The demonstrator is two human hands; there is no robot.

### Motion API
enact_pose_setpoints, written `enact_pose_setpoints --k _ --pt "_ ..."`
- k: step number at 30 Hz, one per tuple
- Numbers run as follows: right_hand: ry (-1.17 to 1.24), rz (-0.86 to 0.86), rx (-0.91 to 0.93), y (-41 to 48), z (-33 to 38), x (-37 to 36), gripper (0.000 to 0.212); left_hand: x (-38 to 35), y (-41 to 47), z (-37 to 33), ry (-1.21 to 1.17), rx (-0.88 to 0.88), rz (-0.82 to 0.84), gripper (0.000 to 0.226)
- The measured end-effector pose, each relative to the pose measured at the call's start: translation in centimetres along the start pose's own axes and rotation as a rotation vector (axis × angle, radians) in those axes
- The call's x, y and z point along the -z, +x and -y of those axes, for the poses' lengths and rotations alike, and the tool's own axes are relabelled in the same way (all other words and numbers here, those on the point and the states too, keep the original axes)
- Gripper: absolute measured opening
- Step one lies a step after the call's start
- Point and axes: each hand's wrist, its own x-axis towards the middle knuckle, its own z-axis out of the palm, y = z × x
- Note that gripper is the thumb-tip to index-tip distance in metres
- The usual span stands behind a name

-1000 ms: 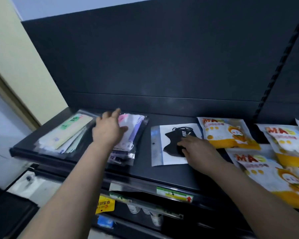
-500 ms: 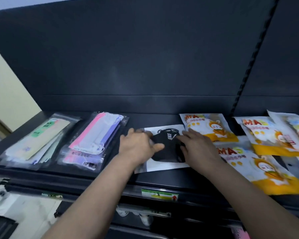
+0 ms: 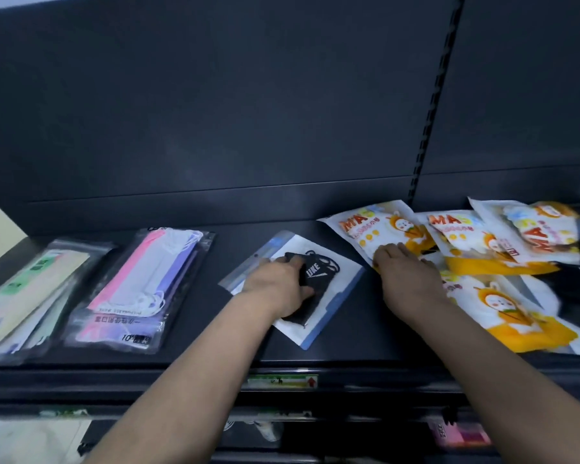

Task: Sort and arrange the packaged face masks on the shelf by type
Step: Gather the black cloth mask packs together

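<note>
**Black pack pinned, orange heap under the other palm**

My left hand [image 3: 277, 286] lies palm-down on the black mask pack [image 3: 337, 291], fingers loosely bent. I judge it is pinning the pack flat on the shelf [image 3: 365, 343], not lifting it. My right hand [image 3: 407, 279] lies flat on the orange cartoon packs [image 3: 365, 229] and grips nothing, probably steadying that overlapping heap. Left of the left hand, the pastel pack [image 3: 141, 283] and the green-label pack [image 3: 31, 289] lie apart, sorted by type.

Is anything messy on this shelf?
Yes. The orange cartoon mask packs on the right lie overlapped at different angles, with another black pack seemingly buried among them. The black mask pack under the left hand sits diagonally to the shelf edge.
</note>
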Motion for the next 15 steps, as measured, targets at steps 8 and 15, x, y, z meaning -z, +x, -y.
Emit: enact_pose_setpoints --k 8,15 --pt "0.197 -0.098 0.137 -0.9 -2.6 0.2 0.049 1.0 -0.1 0.4 -0.065 -0.089 0.008 0.048" --pt "0.255 -0.303 -0.027 -4.5 -10.2 1.5 0.038 1.4 1.7 -11.0 -0.357 -0.215 -0.262 0.035"
